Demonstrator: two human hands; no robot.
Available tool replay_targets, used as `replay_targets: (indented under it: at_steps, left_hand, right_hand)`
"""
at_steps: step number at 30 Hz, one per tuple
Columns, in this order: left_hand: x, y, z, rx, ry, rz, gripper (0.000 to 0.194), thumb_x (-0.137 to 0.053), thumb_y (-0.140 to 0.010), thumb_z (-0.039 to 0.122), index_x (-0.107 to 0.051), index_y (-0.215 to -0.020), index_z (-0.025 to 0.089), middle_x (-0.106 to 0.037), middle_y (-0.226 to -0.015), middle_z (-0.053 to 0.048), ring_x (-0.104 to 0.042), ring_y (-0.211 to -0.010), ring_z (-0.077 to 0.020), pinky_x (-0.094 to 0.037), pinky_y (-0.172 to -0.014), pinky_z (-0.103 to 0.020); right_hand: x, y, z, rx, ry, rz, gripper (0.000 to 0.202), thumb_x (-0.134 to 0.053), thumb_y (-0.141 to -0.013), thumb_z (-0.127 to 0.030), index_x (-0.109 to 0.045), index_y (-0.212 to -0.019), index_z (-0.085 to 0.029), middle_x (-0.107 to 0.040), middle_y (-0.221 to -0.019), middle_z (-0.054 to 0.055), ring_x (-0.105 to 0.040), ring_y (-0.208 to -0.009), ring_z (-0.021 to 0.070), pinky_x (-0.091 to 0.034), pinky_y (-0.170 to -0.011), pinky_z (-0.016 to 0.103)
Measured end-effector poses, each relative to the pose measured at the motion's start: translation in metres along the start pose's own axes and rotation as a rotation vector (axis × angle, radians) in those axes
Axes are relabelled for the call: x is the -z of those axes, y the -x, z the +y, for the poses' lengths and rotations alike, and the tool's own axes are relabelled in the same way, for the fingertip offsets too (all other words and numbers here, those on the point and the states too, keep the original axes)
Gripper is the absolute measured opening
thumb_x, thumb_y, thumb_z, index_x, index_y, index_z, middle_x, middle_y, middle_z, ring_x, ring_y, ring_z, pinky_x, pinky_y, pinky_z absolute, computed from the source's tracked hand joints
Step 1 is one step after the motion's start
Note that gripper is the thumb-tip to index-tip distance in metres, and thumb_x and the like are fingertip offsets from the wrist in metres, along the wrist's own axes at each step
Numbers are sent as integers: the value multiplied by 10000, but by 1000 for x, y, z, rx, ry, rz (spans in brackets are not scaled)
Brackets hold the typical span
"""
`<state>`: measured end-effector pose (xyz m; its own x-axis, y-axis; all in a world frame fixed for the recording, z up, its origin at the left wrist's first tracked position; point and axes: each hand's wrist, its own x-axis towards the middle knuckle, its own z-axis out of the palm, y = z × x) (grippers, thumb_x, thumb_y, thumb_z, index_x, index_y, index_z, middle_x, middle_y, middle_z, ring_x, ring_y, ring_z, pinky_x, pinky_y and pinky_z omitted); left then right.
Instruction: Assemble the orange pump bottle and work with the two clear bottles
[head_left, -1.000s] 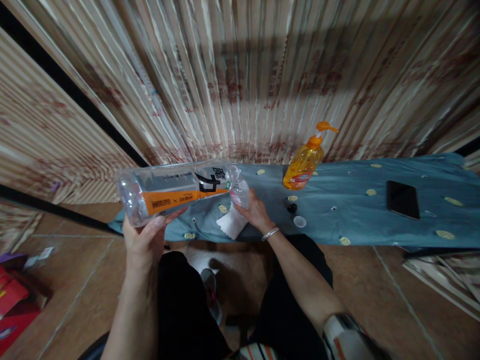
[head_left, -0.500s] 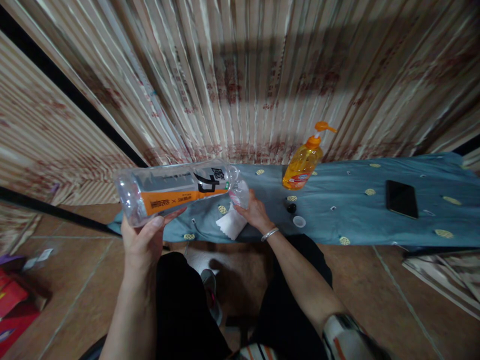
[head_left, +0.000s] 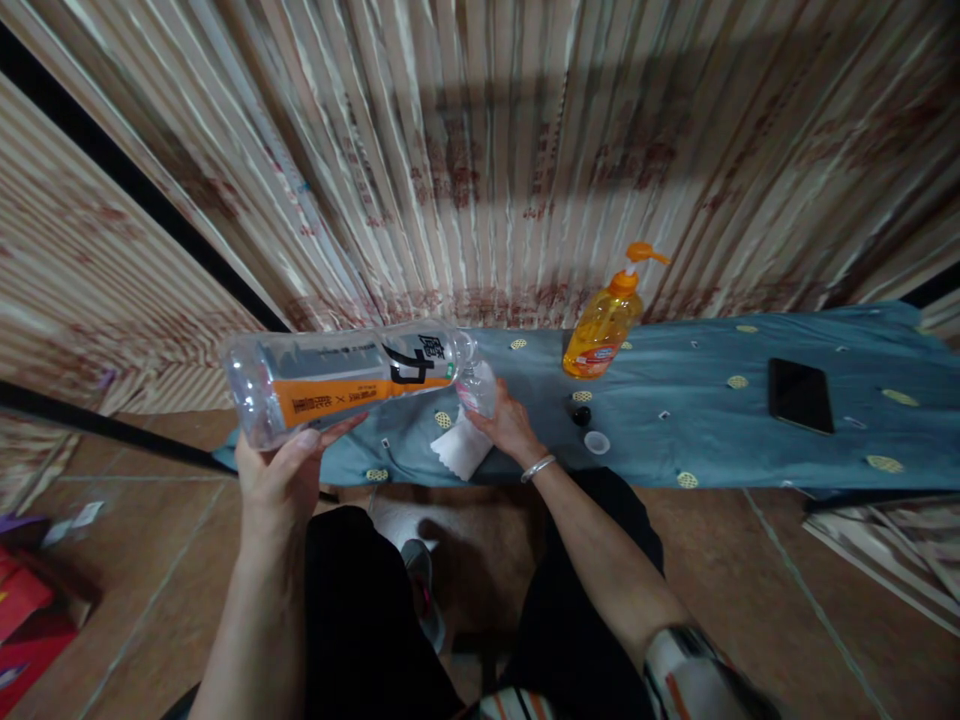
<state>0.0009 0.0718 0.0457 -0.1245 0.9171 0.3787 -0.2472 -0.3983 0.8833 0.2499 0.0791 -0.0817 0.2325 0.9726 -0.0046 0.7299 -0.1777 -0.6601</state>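
A large clear bottle (head_left: 337, 385) with an orange and black label lies nearly sideways in the air, its neck to the right. My left hand (head_left: 289, 470) supports its base end from below, thumb and fingers against the plastic. At the neck, my right hand (head_left: 510, 420) grips a small clear bottle (head_left: 478, 388), whose top meets or nearly meets the large bottle's mouth; the exact contact is unclear. Beneath that hand a white tissue (head_left: 461, 450) rests on the blue cloth. To the right are a black cap (head_left: 581, 415) and a white round lid (head_left: 597, 443).
An orange pump bottle (head_left: 602, 330) stands towards the back of the cloth-covered table (head_left: 712, 420). A black phone (head_left: 800, 395) lies at the right. Behind hangs a striped curtain (head_left: 510, 160). Red boxes (head_left: 34, 620) are on the floor at lower left.
The large bottle's base end and my left hand have shifted slightly left. My right hand keeps its grip on the small bottle.
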Motion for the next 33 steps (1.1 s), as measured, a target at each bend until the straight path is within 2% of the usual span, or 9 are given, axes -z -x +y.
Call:
replay_targets:
  at_steps: [3,9,14,19,23,28,33]
  left_hand:
    - [0,-2,2,-5,2,-3,696,-1032,-510,388,-843,-1172,287,-854,-968,-103,-830,-953,-400,-639,-941,-799]
    - [4,-4,0,4,25,-8,515,-1033,-518,363,-868,-997,275,-835,-899,-61,-830,-920,-343,-620,-1009,-779]
    - [6,-6,-1,26,43,25,400,-1033,-488,328,-854,-842,274,-824,-865,-36,-806,-873,-275,-715,-877,-649]
    - [4,-7,2,35,49,1,357,-1012,-512,304,-857,-833,294,-828,-862,-21,-807,-850,-245,-744,-809,-559]
    - [2,-7,2,31,65,9,367,-995,-521,278,-866,-862,316,-830,-847,-6,-807,-808,-236,-752,-782,-542]
    - [2,-8,1,40,72,14,434,-1005,-510,282,-875,-922,322,-830,-836,-11,-825,-866,-255,-757,-760,-510]
    - [2,-9,2,40,66,21,468,-1005,-505,283,-879,-955,316,-833,-841,-18,-823,-840,-261,-754,-773,-536]
  right_hand:
    - [1,1,-1,-11,8,-7,565,-786,-1017,-350,-534,-1488,-165,-820,-1331,168,-804,-1223,295,-572,-951,308]
    - [3,1,-3,-17,-11,-15,555,-801,-1001,-345,-547,-1461,-169,-823,-1323,160,-812,-1202,299,-574,-924,301]
    - [2,2,-2,-14,-12,-1,566,-812,-994,-348,-549,-1462,-168,-823,-1320,159,-814,-1195,301,-580,-921,301]
    - [2,1,-1,-12,-4,-13,577,-798,-1015,-348,-537,-1490,-151,-820,-1328,169,-809,-1220,299,-578,-946,297]
    - [1,1,-1,-11,-11,-18,579,-794,-1021,-350,-532,-1495,-146,-812,-1348,175,-802,-1241,300,-572,-954,295]
    - [1,1,-1,-9,0,2,544,-798,-1012,-346,-553,-1462,-162,-818,-1330,164,-812,-1205,293,-567,-910,281]
    - [3,2,-3,-19,0,-14,557,-795,-1014,-349,-539,-1470,-156,-822,-1318,169,-810,-1204,298,-567,-913,295]
